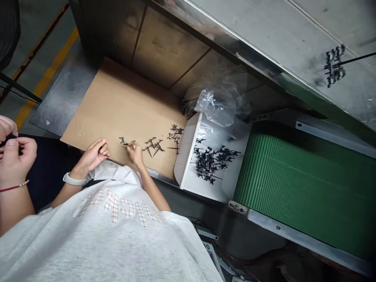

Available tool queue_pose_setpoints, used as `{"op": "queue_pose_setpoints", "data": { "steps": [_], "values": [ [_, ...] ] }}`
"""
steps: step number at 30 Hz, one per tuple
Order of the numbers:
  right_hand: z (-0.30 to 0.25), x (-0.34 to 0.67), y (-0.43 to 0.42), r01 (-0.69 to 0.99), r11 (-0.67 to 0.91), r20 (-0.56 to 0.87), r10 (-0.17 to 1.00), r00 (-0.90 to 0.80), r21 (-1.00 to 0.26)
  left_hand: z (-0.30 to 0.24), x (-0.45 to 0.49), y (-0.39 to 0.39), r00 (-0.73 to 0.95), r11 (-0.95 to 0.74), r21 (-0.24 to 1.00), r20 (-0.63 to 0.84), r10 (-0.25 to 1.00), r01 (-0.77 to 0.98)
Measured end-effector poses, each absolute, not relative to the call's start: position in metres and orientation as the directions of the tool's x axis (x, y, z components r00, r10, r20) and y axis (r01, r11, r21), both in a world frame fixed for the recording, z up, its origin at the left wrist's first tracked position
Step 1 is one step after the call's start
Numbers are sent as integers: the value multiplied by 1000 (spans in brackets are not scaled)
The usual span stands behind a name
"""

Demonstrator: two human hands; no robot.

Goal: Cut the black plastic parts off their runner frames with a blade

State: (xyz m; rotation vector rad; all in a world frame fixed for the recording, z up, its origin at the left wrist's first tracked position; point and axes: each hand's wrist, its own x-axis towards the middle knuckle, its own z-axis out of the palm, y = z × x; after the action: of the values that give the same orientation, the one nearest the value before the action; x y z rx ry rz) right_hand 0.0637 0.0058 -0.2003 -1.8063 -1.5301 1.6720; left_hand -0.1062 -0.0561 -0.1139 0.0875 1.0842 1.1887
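Note:
My left hand [96,153], with a pale band on its wrist, is over the near edge of a brown cardboard sheet [123,102]. Its fingers are curled in, and whatever they may hold is hidden. To its right, my right hand [135,153] pinches a small black branched plastic part [126,143] just above the cardboard. Close by, another black part [122,139] shows. Several thin black branched parts [154,146] lie loose to the right of my right hand, and a further small cluster [175,133] rests against the white tray.
The white tray [190,156] holds a heap of black parts [210,162]; a clear plastic bag [217,105] lies at its far end. Further right runs a green conveyor belt [293,184]. A metal housing [264,31] overhangs the back. Another person's hands [17,156] are at far left.

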Motion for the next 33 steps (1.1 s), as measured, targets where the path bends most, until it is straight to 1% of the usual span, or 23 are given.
{"op": "queue_pose_setpoints", "data": {
  "steps": [2, 5, 8, 10, 15, 17, 19, 22, 27, 30, 33],
  "values": [
    [-179, 68, 1, 384, -468, -571, 792, -217, -796, -117, -100, -56, -56, 440, 607, -626, 778, -662],
    [-140, 72, -7, 152, -499, -521, 814, -258, -853, -112, -83, -53, -38, 445, 654, -587, 809, -612],
    [-105, 73, -11, -55, -519, -479, 822, -309, -853, -100, -68, -48, -2, 418, 699, -515, 857, -580],
    [-90, 74, -10, -136, -544, -470, 805, -361, -828, -92, -63, -44, 39, 405, 723, -465, 885, -560],
    [-72, 78, -6, -218, -614, -460, 742, -487, -759, -80, -66, -30, 196, 421, 750, -375, 906, -510],
    [-66, 81, -4, -235, -625, -449, 729, -516, -745, -77, -66, -25, 214, 406, 760, -345, 914, -507],
    [-60, 85, -3, -254, -623, -433, 730, -529, -740, -75, -63, -21, 198, 374, 769, -317, 928, -519],
    [-51, 92, -3, -283, -588, -401, 763, -507, -758, -68, -55, -17, 146, 317, 775, -284, 948, -547],
    [-46, 97, -8, -315, -494, -373, 850, -373, -811, -57, -47, -16, 121, 283, 788, -260, 958, -546],
    [-42, 98, -10, -333, -498, -380, 852, -361, -800, -57, -47, -18, 120, 273, 808, -247, 962, -523],
    [-36, 100, -10, -356, -558, -401, 811, -426, -749, -58, -50, -19, 156, 270, 824, -222, 963, -499]
  ]
}}
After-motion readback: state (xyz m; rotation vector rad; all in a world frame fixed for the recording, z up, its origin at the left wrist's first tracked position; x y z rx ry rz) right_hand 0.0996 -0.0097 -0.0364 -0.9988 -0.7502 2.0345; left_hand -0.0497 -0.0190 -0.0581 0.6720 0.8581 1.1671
